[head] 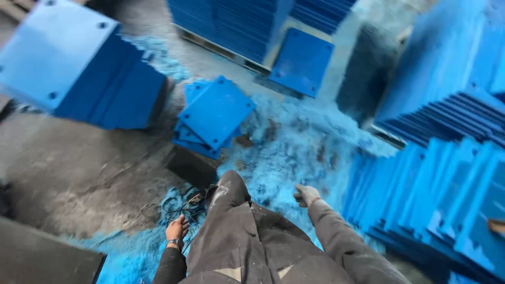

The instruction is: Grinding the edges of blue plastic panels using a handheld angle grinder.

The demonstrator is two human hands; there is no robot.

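Underfoot, whole view: grey concrete floor [79,173], drifted with blue plastic shavings [294,147] from centre toward 4 o'clock.
Right stacks, 2 to 4 o'clock: thick blue square plastic plates [447,200] standing on edge in close rows, probably so single plates can be drawn off.
Top stack, 12 o'clock: more blue plates [231,26] packed on what looks like a pallet; one flat blue plate [302,60] lies just beside it.
Block, 10 o'clock: tilted stack of pale-faced blue plates with corner holes [68,63], resting on the floor.
Loose pile, centre: a few blue square plates [213,115] fanned flat, within a step of the person.
Dark slab, 8 o'clock: flat black board [47,260], partly cut off by the edge.
Leg, 6 o'clock: grey dusty trouser leg [236,231], lifted forward as in mid-stride.
Cord: dark tangled cable [179,208] on the shavings, just beside the left hand.
Left hand [177,230]: bare, watch at wrist, fingers loosely curled, holding nothing I can make out; hangs low by the cable.
Right hand [306,195]: pale glove, fingers bunched in a loose fist, empty; swung out toward the edge-standing plates, nearest thing to it.
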